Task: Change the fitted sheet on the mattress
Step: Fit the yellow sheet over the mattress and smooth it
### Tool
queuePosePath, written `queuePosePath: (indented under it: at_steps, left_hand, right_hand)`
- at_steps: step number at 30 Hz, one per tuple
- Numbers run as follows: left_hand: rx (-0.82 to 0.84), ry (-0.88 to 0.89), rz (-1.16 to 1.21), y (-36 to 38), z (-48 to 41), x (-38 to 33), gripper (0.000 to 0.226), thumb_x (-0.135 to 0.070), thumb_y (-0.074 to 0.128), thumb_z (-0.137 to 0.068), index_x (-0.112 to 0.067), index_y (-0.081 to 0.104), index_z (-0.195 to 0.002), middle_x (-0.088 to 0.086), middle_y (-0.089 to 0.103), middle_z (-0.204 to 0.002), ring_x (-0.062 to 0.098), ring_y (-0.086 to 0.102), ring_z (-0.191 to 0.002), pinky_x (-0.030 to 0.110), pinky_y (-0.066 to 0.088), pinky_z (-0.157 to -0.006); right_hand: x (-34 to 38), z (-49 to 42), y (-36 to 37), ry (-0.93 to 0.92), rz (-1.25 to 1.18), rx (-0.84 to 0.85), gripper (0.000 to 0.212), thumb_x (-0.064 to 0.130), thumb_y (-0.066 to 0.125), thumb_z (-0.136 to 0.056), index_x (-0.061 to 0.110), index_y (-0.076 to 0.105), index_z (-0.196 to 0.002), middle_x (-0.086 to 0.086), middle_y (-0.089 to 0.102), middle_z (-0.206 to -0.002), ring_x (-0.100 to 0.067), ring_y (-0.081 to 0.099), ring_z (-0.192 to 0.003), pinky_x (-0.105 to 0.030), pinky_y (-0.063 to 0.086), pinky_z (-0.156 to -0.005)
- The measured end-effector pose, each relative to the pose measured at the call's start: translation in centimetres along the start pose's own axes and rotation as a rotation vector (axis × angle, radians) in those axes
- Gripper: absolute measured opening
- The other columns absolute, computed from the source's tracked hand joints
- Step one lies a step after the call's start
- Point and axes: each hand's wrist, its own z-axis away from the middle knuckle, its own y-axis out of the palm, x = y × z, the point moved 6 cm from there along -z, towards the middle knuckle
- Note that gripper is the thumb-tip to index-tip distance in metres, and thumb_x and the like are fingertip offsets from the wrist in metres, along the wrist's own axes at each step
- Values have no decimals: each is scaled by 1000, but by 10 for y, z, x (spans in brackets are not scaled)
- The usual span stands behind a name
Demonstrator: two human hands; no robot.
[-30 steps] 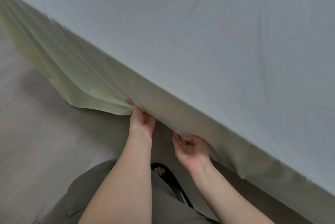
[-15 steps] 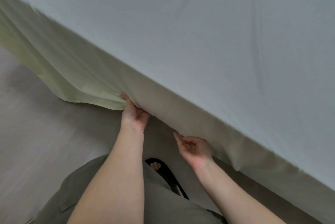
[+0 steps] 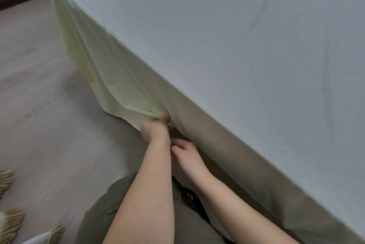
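The mattress fills most of the view. Its near long edge runs diagonally from the far corner at upper left down to the lower right, and that is the line its long axis appears to follow. The sheet lies smooth over the top and hangs down the near side as a loose skirt, pale yellow-green where light catches it. The skirt's free hem hangs just above the floor. Long soft folds fan from the far corner and converge on one point low on the side, where the left hand has gathered the cloth, its fingers curled tight around a bunch of hem. The right hand sits just below and beside the left wrist, close against the side of the bed. Blur hides whether its fingers pinch any cloth, so I cannot tell its grip. The fabric looks thin, light and limp, so it should bunch rather than slide. The hem is likely the best place to hold, taken in handfuls along the edge and worked toward a corner.
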Motion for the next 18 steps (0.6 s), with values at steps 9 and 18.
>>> queuePosePath:
  at_steps: [9,18]
  left_hand:
    - [-53,659,91,-74,3,-145,31,-1,51,-92,-9,61,-121,6,68,-107,11,67,-83,13,51,-71]
    - [-43,659,-68,-94,3,-173,22,-19,55,-96,-30,58,-116,-6,67,-110,9,70,-79,44,53,-92]
  right_hand:
    - [252,-25,62,-1000,1047,-131,38,24,40,-87,12,63,-114,-5,59,-124,-24,56,-115,-36,50,-84]
    - [261,-128,90,-945,1322,123,71,23,37,-93,21,6,-156,7,2,-164,-12,2,-150,-35,3,-121]
